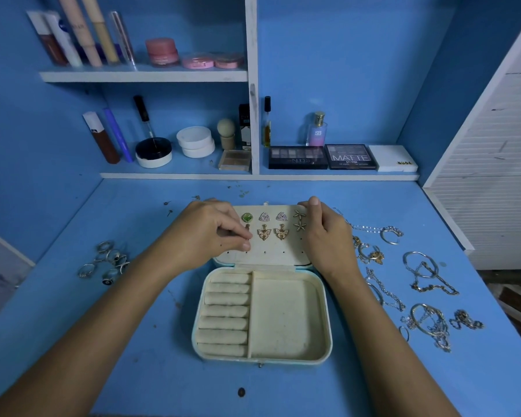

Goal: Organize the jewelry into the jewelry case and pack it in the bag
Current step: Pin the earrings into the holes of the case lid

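The left hand's fingers (238, 239) were curled, pinching a small earring against the open lid's peg board; the right hand (322, 233) gripped the lid's 3 o'clock edge. The earring step seemed in hand; next, seating the post calls for a steady push. The jewelry case (325, 311) lay open at worktop centre, lid holding earrings (272, 225), base compartments bare. Rings (106, 263) lay at 9 o'clock, chains (427, 296) at 3 o'clock

Blue desk (133, 341) under blue-backed white shelves (145, 76), cosmetics (163, 52) on them.
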A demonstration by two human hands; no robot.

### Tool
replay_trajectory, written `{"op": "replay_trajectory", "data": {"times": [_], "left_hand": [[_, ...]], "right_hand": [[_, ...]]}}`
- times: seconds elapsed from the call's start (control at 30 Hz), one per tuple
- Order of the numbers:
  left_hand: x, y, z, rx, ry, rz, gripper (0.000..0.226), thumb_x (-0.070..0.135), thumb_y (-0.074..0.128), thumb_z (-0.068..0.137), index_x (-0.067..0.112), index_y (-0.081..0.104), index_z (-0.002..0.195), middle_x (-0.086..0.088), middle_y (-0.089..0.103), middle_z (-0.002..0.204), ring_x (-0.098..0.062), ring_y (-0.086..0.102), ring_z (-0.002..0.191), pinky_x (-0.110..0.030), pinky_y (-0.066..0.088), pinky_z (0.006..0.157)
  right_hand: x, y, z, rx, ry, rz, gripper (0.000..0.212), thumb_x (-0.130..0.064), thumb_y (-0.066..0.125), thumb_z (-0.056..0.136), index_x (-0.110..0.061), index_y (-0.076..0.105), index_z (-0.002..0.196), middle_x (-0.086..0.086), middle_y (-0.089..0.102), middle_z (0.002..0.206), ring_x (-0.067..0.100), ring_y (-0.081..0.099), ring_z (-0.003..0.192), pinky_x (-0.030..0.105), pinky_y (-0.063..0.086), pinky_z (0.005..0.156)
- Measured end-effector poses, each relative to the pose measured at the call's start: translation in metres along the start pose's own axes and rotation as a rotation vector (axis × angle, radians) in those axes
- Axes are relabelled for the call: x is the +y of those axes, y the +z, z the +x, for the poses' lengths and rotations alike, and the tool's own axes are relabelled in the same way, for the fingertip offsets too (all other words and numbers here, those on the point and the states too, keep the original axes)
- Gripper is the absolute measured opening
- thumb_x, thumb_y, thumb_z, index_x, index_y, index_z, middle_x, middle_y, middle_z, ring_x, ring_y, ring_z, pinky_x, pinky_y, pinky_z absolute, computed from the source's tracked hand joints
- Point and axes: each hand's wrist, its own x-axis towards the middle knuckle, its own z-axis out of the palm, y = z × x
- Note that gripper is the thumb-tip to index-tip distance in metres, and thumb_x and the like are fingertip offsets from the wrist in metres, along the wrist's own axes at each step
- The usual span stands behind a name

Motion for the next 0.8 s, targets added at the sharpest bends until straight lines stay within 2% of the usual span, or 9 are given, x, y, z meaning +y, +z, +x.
{"op": "replay_trajectory", "data": {"times": [0.07, 0.2, 0.3, 0.4, 0.47, 0.57, 0.67, 0.8], "left_hand": [[-0.003, -0.001, -0.002, 0.071, 0.006, -0.023, 0.018, 0.038, 0.083, 0.070, 0.033, 0.080, 0.087, 0.015, 0.068, 0.084, -0.007, 0.058, 0.086, -0.018, 0.045, 0.077], [-0.007, 0.001, -0.006, 0.277, -0.053, -0.086, 0.003, 0.033, 0.077, 0.082, 0.034, 0.075, 0.084, 0.015, 0.066, 0.085, -0.007, 0.056, 0.083, -0.013, 0.042, 0.075], [-0.012, 0.012, -0.009, 0.391, -0.193, -0.136, 0.013, 0.032, 0.069, 0.089, 0.031, 0.067, 0.102, 0.019, 0.061, 0.102, -0.005, 0.056, 0.093, -0.011, 0.040, 0.082], [-0.010, 0.024, -0.013, 0.341, -0.358, -0.312, 0.033, 0.036, 0.066, 0.091, 0.030, 0.059, 0.123, 0.018, 0.057, 0.115, 0.000, 0.055, 0.103, -0.017, 0.043, 0.086], [-0.007, 0.029, -0.016, 0.289, -0.392, -0.415, 0.028, 0.038, 0.065, 0.092, 0.035, 0.059, 0.119, 0.018, 0.059, 0.113, 0.002, 0.057, 0.102, -0.019, 0.044, 0.082], [-0.006, 0.032, -0.020, 0.256, -0.355, -0.408, 0.018, 0.045, 0.064, 0.088, 0.039, 0.060, 0.104, 0.020, 0.058, 0.111, 0.006, 0.054, 0.104, -0.020, 0.042, 0.083], [-0.007, 0.033, -0.022, 0.238, -0.356, -0.464, 0.021, 0.044, 0.066, 0.084, 0.042, 0.059, 0.104, 0.020, 0.059, 0.114, 0.006, 0.053, 0.105, -0.022, 0.042, 0.083], [-0.008, 0.035, -0.022, 0.222, -0.387, -0.466, 0.035, 0.054, 0.066, 0.072, 0.047, 0.055, 0.104, 0.019, 0.055, 0.119, -0.004, 0.049, 0.118, -0.030, 0.045, 0.091]], "right_hand": [[0.000, 0.000, 0.000, 0.002, 0.003, 0.007, 0.048, -0.041, 0.031, 0.107, -0.015, 0.071, 0.102, -0.003, 0.068, 0.079, 0.007, 0.060, 0.077, 0.027, 0.044, 0.066], [0.001, 0.000, -0.001, -0.001, 0.009, 0.025, 0.047, -0.043, 0.031, 0.106, -0.018, 0.071, 0.102, 0.001, 0.066, 0.076, 0.006, 0.057, 0.070, 0.022, 0.042, 0.061], [-0.002, -0.002, -0.003, 0.008, -0.021, 0.060, 0.044, -0.041, 0.033, 0.106, -0.020, 0.070, 0.099, 0.010, 0.067, 0.081, 0.012, 0.057, 0.073, 0.023, 0.043, 0.063], [-0.005, -0.003, -0.006, 0.031, -0.046, 0.085, 0.041, -0.039, 0.035, 0.107, -0.020, 0.070, 0.104, 0.006, 0.068, 0.084, 0.011, 0.059, 0.080, 0.022, 0.044, 0.067], [-0.006, -0.005, -0.007, 0.047, -0.061, 0.099, 0.040, -0.038, 0.035, 0.107, -0.020, 0.070, 0.106, -0.002, 0.068, 0.083, 0.006, 0.058, 0.080, 0.016, 0.043, 0.065], [-0.009, -0.006, -0.008, 0.067, -0.081, 0.121, 0.037, -0.036, 0.036, 0.107, -0.021, 0.070, 0.103, -0.006, 0.068, 0.084, 0.004, 0.059, 0.081, 0.014, 0.043, 0.065], [-0.010, -0.006, -0.009, 0.075, -0.093, 0.130, 0.034, -0.034, 0.038, 0.107, -0.021, 0.070, 0.102, -0.006, 0.068, 0.086, 0.004, 0.060, 0.083, 0.016, 0.044, 0.068], [-0.013, -0.006, -0.011, 0.076, -0.088, 0.145, 0.033, -0.031, 0.039, 0.107, -0.020, 0.070, 0.102, -0.006, 0.069, 0.086, 0.004, 0.059, 0.081, 0.010, 0.043, 0.065]]}}
